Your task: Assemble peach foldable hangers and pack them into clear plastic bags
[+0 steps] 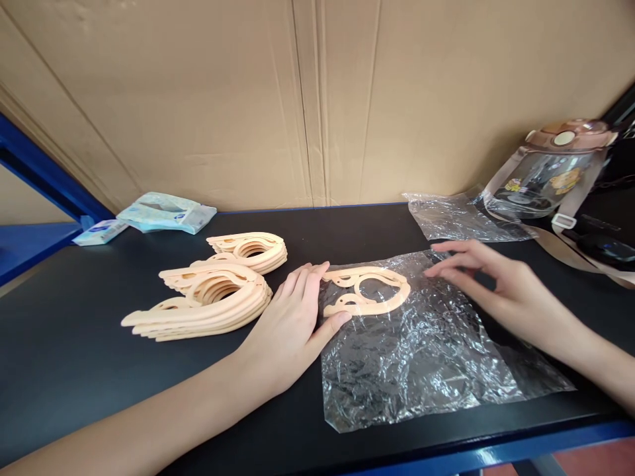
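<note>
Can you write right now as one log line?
left hand: on clear bag | right hand: at bag's right side | wooden-looking hanger: by left fingertips | hanger stacks: left of bag

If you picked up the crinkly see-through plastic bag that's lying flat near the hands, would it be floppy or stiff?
The crinkly clear plastic bag would probably be floppy, since it looks thin and covered in wrinkles. It's likely light too, though the flat peach-coloured folding hanger at its top might make that end heavier and stiffer.

A smooth black tabletop (74, 330) bears a crinkled clear plastic bag (397, 377), with stacked curved peach plastic hangers (198, 317) to its left
</note>
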A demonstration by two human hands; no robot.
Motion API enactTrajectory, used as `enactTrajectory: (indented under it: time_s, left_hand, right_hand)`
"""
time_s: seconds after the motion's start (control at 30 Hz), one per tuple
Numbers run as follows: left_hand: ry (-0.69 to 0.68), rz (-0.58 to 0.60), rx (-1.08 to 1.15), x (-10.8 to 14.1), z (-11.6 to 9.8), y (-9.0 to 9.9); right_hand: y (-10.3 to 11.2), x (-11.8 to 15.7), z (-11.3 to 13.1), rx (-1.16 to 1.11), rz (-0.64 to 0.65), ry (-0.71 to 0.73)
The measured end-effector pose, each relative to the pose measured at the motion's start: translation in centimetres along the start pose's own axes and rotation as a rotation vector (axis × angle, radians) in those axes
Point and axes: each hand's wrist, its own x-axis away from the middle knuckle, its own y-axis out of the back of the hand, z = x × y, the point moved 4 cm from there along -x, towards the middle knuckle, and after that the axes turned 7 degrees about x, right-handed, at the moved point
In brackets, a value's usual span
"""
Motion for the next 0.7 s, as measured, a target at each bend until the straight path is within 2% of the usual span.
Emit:
enactTrajectory:
  time_s: [0.1, 0.17, 0.23, 0.3, 0.37, 0.43, 0.57, 0.7]
  left_hand:
    - [0.004, 0.011, 0.007, 0.2, 0.0, 0.0]
    - [0.001, 0.025, 0.018, 0.3, 0.0, 0.0]
    - [-0.010, 0.045, 0.034, 0.5, -0.1, 0.1]
    - [-0.035, 0.068, 0.046, 0.5, -0.2, 0.1]
    - [-0.062, 0.087, 0.051, 0.5, -0.4, 0.2]
    - [-0.072, 0.098, 0.055, 0.5, -0.4, 0.3]
    - [-0.072, 0.112, 0.050, 0.7, -0.2, 0.4]
    - [-0.068, 0.131, 0.040, 0.8, 0.1, 0.2]
  right_hand:
    - [2.6, -1.2, 0.0, 0.186, -0.275, 0.025]
    - [3.5, -2.7, 1.2, 0.242, -0.335, 0.127]
    - [3.3, -4.7, 3.4, 0.222, -0.267, 0.297]
    - [1.8, -7.0, 6.2, 0.160, -0.147, 0.494]
    - [-0.6, -9.3, 9.1, 0.091, -0.007, 0.670]
    - [-3.3, -11.4, 11.8, 0.010, 0.116, 0.786]
    - [-7.9, -14.6, 15.8, -0.050, 0.302, 0.851]
    - [-10.1, -16.2, 17.7, 0.003, 0.450, 0.802]
